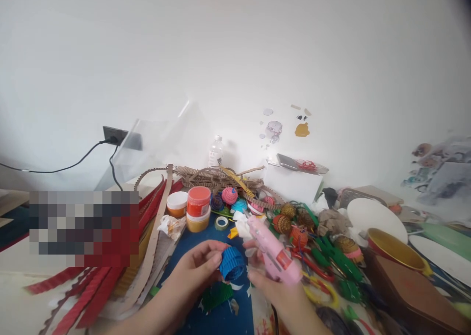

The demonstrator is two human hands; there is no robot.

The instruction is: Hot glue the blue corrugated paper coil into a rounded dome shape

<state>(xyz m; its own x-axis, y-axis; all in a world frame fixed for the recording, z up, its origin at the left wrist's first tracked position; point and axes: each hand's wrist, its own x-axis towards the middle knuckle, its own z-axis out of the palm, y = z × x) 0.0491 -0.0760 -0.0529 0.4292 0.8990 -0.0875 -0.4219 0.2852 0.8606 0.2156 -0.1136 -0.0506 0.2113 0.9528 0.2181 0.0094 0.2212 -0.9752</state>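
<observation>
My left hand (196, 271) pinches a blue coil of corrugated paper (232, 264), its ridged side and spiral end showing. A pink hot glue gun (274, 254) is gripped in my right hand (274, 288), its nozzle tilted up and to the left. The coil and the glue gun are close to each other but apart. Under them lies a blue mat (196, 303) with a green corrugated piece (217, 296) and small paper scraps. How my right fingers sit on the trigger is not clear.
Paint jars (198, 202) and a tape roll (221, 222) stand ahead. Red corrugated strips (97, 296) spread at the left. Finished coloured coils (230, 195), scissors with yellow handles (326, 293), a gold-lined bowl (397, 249) and a brown box (412, 296) crowd the right.
</observation>
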